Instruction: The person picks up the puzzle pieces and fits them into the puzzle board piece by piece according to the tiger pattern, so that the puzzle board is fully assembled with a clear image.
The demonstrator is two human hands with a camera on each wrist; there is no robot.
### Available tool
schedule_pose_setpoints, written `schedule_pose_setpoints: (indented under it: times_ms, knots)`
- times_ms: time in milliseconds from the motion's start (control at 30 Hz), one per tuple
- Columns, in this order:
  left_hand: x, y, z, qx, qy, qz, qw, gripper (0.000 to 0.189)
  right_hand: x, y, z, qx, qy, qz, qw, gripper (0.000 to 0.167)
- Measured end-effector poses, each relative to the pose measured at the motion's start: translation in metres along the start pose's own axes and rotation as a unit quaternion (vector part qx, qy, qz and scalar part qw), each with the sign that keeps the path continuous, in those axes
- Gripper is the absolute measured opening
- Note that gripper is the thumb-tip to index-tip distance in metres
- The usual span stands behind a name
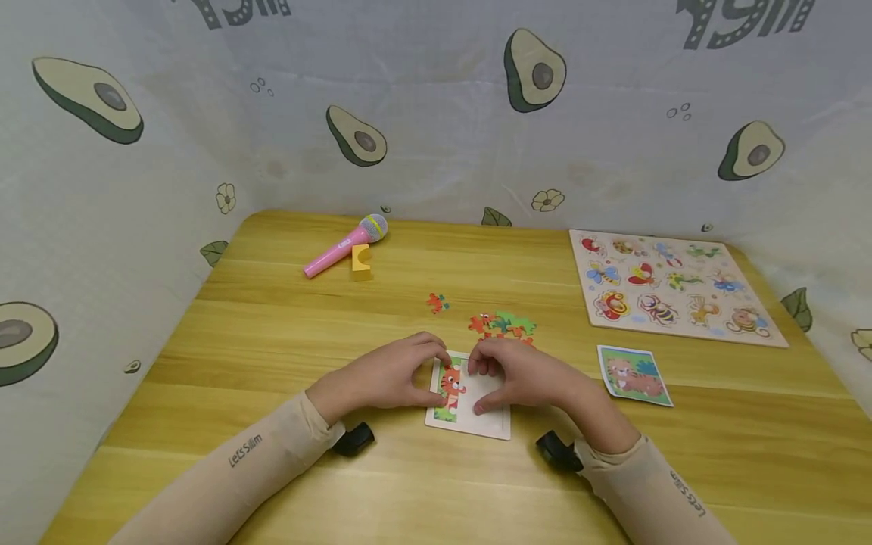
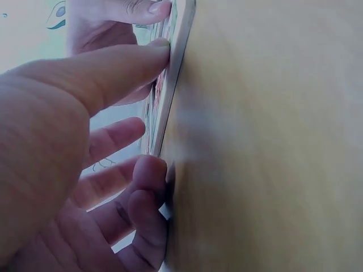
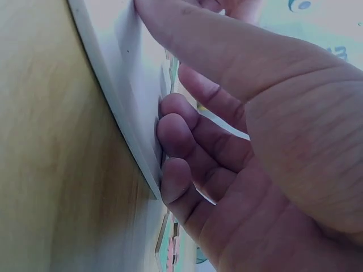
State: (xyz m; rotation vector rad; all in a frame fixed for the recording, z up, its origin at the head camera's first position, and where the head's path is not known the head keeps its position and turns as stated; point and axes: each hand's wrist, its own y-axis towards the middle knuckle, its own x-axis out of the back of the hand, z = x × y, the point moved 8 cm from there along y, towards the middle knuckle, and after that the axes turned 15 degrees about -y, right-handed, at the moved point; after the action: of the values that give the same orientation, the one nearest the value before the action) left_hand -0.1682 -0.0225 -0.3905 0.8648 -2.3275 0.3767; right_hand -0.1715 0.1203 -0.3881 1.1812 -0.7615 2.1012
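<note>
A small puzzle board (image 1: 487,425) lies flat on the table between both hands. Joined pieces showing an orange cartoon animal (image 1: 451,384) fill its left strip; the rest of its surface is bare. My left hand (image 1: 388,376) spans the left side, its thumb pressing on the pieces and its fingers by the far edge. In the left wrist view the thumb (image 2: 130,65) lies over the board's rim (image 2: 173,85). On the right, my right hand (image 1: 534,375) touches the bare part with spread thumb and bent fingertips (image 3: 176,133), nothing between them.
Loose puzzle pieces (image 1: 506,325) are heaped just beyond the board, with another small piece (image 1: 437,303) farther left. A picture card (image 1: 635,377) and a large insect puzzle (image 1: 671,291) lie right. A pink toy microphone (image 1: 338,252) and a yellow block (image 1: 361,265) are back left.
</note>
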Motion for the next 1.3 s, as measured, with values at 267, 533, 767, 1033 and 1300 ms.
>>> schedule_pose_setpoints:
  times_ms: [267,533,767,1033,1300]
  knots:
    - [-0.001,-0.001,0.003,0.004,-0.003,0.008,1.0,0.046,0.0,-0.001,-0.001,0.012,0.006,0.002,0.9999,0.041]
    - [-0.001,0.0,0.005,0.002,-0.001,0.017,0.9999,0.046,0.001,-0.002,-0.001,0.012,0.011,0.006,0.9999,0.039]
    - [-0.001,-0.003,0.003,0.0,0.001,0.029,0.9996,0.05,0.011,-0.003,-0.003,0.003,0.044,-0.03,0.9986,0.029]
    - [-0.001,-0.003,0.004,-0.006,-0.001,0.039,0.9992,0.057,0.027,-0.005,-0.032,-0.123,0.012,-0.124,0.9846,0.026]
    - [-0.001,-0.002,0.005,-0.006,0.003,0.036,0.9993,0.058,0.03,-0.005,-0.045,-0.172,-0.034,-0.152,0.9727,0.048]
